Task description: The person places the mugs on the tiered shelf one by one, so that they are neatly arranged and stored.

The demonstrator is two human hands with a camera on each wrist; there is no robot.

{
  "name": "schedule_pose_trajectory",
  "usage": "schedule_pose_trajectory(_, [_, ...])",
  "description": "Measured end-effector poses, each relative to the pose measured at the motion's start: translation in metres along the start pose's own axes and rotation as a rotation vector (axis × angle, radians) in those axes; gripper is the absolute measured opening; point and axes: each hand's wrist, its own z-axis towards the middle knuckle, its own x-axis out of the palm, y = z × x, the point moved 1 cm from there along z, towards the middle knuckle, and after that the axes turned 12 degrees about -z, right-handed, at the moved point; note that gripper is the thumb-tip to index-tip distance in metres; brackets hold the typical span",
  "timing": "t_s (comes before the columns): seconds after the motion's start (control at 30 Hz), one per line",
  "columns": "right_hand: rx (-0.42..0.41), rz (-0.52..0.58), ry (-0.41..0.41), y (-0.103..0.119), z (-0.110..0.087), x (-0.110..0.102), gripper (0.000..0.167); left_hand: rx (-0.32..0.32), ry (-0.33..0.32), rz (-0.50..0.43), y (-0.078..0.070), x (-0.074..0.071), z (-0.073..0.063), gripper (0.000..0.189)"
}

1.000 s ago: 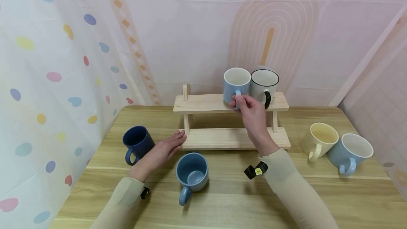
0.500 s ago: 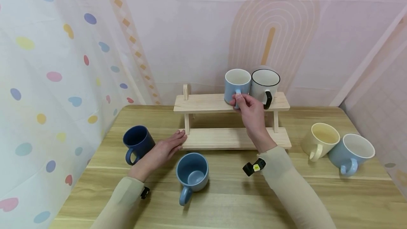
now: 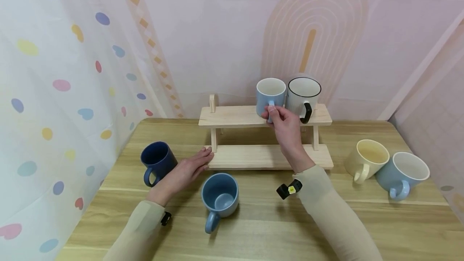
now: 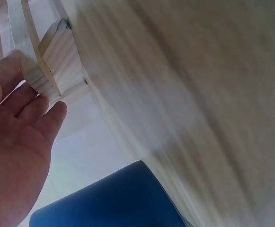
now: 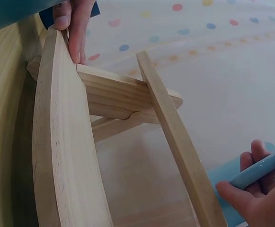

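A light blue mug (image 3: 266,100) with a white inside stands on the top board of a two-tier wooden shelf (image 3: 232,117). My right hand (image 3: 288,130) pinches its handle between thumb and fingers, as the right wrist view also shows with the handle (image 5: 255,171). Close beside it on the same board is a white mug (image 3: 298,102) with a black rim and black handle. My left hand (image 3: 185,174) rests with fairly straight fingers on the left end of the lower board (image 3: 250,157); in the left wrist view its fingertips (image 4: 57,113) lie by that end.
A dark blue mug (image 3: 163,160) stands left of my left forearm. In front of the shelf is a grey-blue mug (image 3: 226,200), handle toward me. At the right, a cream mug (image 3: 357,160) and another light blue mug (image 3: 389,178) stand together. A patterned cloth (image 3: 217,51) hangs behind.
Both hands keep their places and the light blue mug stays on the top board in my right hand's grip. The head view has shifted slightly.
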Motion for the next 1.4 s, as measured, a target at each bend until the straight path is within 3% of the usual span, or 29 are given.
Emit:
schedule_pose_trajectory(0.37, [-0.009,0.001,0.080,0.001,-0.007,-0.005,0.039,-0.052,0.032,-0.016,0.001,0.000,0.000,0.046])
schedule_pose_trajectory(0.6, [-0.059,-0.071,0.080,-0.004,-0.022,-0.011,0.051,-0.033,0.025,0.004,0.001,0.000,0.000,0.047])
schedule_pose_trajectory(0.87, [-0.079,-0.210,0.090,-0.009,-0.049,-0.021,0.054,-0.039,0.026,0.005,0.000,0.000,0.000,0.047])
schedule_pose_trajectory(1.2, [-0.192,-0.259,0.203,-0.016,-0.089,-0.022,0.053,-0.056,0.033,-0.018,-0.001,-0.001,0.002,0.046])
schedule_pose_trajectory(1.4, [-0.215,-0.313,0.271,-0.020,-0.112,-0.020,0.054,-0.058,0.034,-0.023,0.000,-0.001,0.001,0.047])
